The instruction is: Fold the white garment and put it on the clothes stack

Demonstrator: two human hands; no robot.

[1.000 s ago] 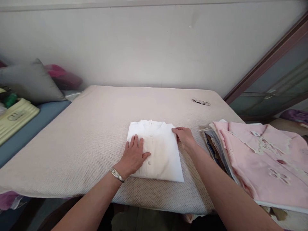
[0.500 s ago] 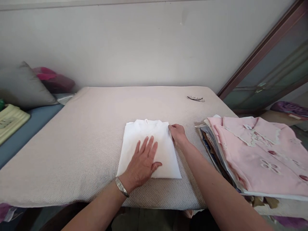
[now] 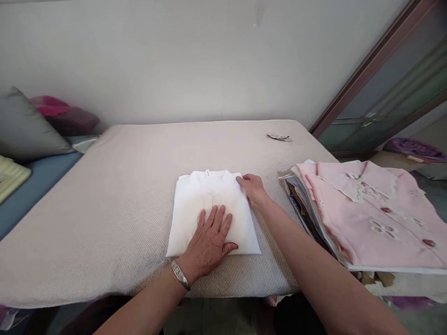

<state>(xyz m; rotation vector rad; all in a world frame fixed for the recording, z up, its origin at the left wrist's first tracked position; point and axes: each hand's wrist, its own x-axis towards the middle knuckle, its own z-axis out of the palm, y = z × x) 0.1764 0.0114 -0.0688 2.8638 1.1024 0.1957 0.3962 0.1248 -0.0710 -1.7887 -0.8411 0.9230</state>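
Observation:
A white shirt (image 3: 190,211), folded into a neat block with its collar at the far side, lies on the covered table (image 3: 115,200). My left hand (image 3: 211,242) rests flat on the shirt's lower front, fingers spread, a silver bracelet (image 3: 179,274) round the wrist. At the shirt's far right corner, my right hand (image 3: 252,188) has thumb and fingers closed on the edge by the shoulder. Its fingertips are partly hidden.
A stack of folded clothes topped by a pink blouse (image 3: 349,223) stands at the right. Eyeglasses (image 3: 279,137) lie near the back edge. On the left are a grey cushion (image 3: 30,128) and a yellow folded cloth (image 3: 12,177). A wall (image 3: 174,60) closes off the back.
My left hand has slid down the shirt towards me, uncovering more of its front. My right hand still grips the far corner. The view has shifted slightly.

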